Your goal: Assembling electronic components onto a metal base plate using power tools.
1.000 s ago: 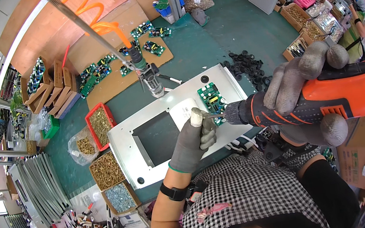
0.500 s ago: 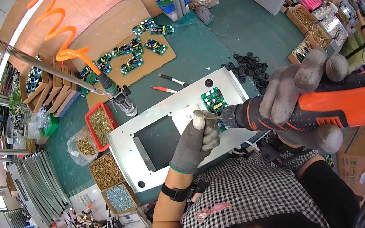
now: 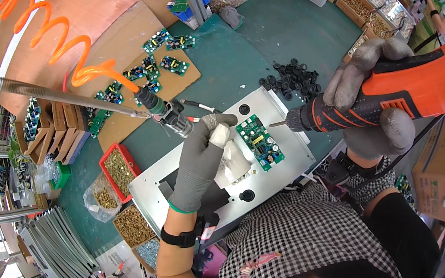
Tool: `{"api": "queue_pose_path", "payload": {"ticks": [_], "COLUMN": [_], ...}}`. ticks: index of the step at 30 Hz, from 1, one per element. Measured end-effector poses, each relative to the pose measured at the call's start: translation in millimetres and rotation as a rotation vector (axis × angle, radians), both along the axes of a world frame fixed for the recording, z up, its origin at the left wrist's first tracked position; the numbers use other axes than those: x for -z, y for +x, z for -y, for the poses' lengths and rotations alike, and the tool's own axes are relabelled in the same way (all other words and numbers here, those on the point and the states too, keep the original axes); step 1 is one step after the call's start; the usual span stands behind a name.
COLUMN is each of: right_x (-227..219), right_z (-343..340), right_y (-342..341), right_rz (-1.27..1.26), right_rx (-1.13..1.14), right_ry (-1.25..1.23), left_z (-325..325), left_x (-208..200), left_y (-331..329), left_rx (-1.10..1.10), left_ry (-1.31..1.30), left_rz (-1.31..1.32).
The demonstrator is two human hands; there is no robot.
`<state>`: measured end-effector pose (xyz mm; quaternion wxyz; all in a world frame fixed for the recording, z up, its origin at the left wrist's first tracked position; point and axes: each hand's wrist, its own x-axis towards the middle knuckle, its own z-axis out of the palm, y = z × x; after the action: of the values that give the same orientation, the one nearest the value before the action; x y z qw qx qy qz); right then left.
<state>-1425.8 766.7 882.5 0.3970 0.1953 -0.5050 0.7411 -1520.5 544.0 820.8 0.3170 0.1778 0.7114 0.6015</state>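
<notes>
A silvery metal panel (image 3: 293,170) with a rectangular cutout lies before me. On its right half sits a green circuit board (image 3: 257,143) with small components. My right hand (image 3: 369,97), in a grey glove, grips an orange and black power screwdriver (image 3: 418,84); its thin bit points left, just off the board's right edge. My left hand (image 3: 199,157), gloved with whitish covering on the thumb tip, hovers over the panel left of the board. Its fingers are bent close together; anything between them is hidden. Just under the thumb is a white sheet-like piece (image 3: 233,165).
A second driver (image 3: 170,118) hangs from an orange coiled hose above the panel's far edge. Small black round parts (image 3: 291,80) lie beyond the panel. A red tray (image 3: 133,162) of small screws stands at left. More circuit boards (image 3: 172,65) lie on cardboard (image 3: 190,76).
My left hand has left the bit's tip and moved left and away from me. The power screwdriver has risen off to the board's right, uncovering the board. The whole view has shifted slightly.
</notes>
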Motion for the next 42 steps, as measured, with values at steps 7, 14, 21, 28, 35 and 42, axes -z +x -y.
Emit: {"api": "queue_pose_path", "payload": {"ticks": [7, 14, 21, 28, 35, 42], "right_x": [45, 88, 88, 74, 48, 30], "right_z": [21, 54, 46, 31, 13, -25], "right_y": [-1, -13, -15, -8, 9, 12], "right_rz": [0.111, 0.460, 0.660, 0.427, 0.236, -0.192], "right_rx": [-0.150, -0.202, -0.153, -0.128, -0.057, -0.179], "right_ry": [-0.106, -0.146, -0.089, -0.134, -0.181, -0.097], "left_z": [7, 41, 101, 83, 26, -2], "left_x": [5, 14, 46, 32, -1, 9], "left_y": [-13, 8, 40, 61, 74, 70], "left_rx": [-0.336, -0.440, -0.521, -0.585, -0.395, -0.211], "left_ry": [0.202, 0.084, 0.278, 0.176, 0.036, 0.328], "left_rz": [0.390, 0.311, 0.491, 0.378, 0.301, 0.715]}}
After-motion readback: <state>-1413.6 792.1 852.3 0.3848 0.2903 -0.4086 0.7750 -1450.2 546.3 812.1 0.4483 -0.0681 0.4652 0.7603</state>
